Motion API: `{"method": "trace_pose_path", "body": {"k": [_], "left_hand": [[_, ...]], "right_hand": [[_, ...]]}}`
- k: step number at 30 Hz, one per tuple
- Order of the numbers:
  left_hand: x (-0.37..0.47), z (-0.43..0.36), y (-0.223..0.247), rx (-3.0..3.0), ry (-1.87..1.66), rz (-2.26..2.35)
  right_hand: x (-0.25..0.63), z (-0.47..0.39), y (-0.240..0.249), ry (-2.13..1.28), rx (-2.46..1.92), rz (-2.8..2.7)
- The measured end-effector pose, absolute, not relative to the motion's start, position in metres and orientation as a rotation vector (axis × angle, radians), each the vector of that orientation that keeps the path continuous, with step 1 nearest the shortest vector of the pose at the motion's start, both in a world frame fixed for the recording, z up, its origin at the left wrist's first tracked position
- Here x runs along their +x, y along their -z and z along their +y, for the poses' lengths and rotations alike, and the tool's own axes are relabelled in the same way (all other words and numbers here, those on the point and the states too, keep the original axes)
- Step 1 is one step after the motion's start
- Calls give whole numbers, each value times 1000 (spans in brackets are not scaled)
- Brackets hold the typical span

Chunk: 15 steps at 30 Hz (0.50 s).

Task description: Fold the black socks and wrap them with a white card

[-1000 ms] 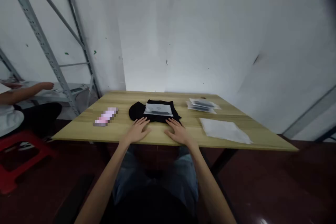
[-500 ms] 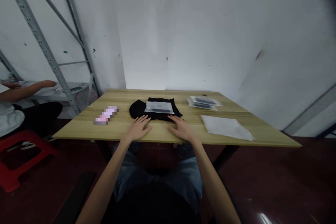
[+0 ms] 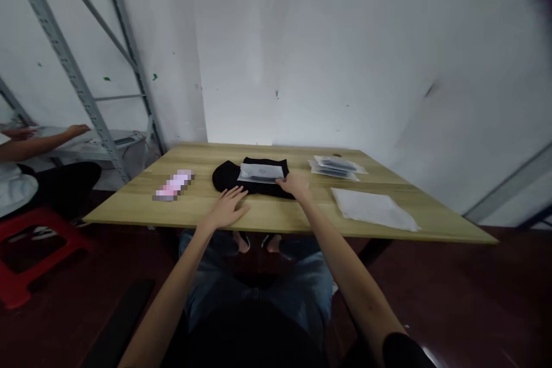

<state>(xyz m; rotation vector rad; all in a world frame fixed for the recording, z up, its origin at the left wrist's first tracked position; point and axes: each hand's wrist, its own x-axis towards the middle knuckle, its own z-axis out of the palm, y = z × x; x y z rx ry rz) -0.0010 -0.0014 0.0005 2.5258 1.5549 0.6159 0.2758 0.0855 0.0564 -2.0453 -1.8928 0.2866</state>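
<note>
Here the right hand (image 3: 293, 185) grips a clear packet (image 3: 261, 172) on black cloth (image 3: 228, 178) — left hand (image 3: 226, 211) flat, open.

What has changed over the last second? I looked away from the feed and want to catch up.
The right hand moved forward from the table's near edge onto the black garment, by the corner of the clear packet lying on it; whether it grips anything cannot be told. The left hand stayed flat on the table. Garment, packet, white sheet and packet stack stayed put.
</note>
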Motion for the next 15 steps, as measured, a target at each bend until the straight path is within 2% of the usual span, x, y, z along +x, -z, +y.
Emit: {"method": "trace_pose_path", "body": {"k": [11,15], "left_hand": [[-2,4,4,2550,-609,1575],[-3,5,5,2552,-598,1577]], "right_hand": [[271,102,-53,-599,-1625,-1563],[296,109,-63,-678,-1363,-1314]]}}
